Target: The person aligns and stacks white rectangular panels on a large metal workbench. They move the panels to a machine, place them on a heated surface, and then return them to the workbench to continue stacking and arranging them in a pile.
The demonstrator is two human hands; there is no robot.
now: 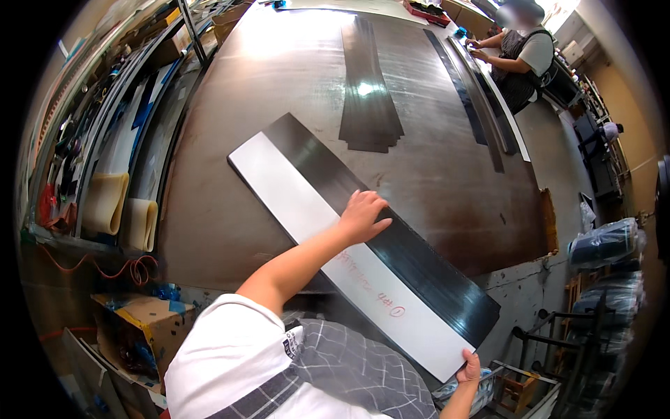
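Note:
A long white board with red handwriting lies along a dark, glossy, slightly curved stack of sheets. Both slant from the table's middle toward my body, and their near end juts past the table edge. My left hand rests on the dark stack close to its far edge, palm down, thumb spread away from the bent fingers. At the near end, my right hand pinches the white board's corner, thumb on top; its other fingers are partly hidden beneath.
The wide brown table carries a fanned pile of dark strips and long strips along its right side. A co-worker works at the far right. Racked sheets stand left; a cardboard box sits lower left.

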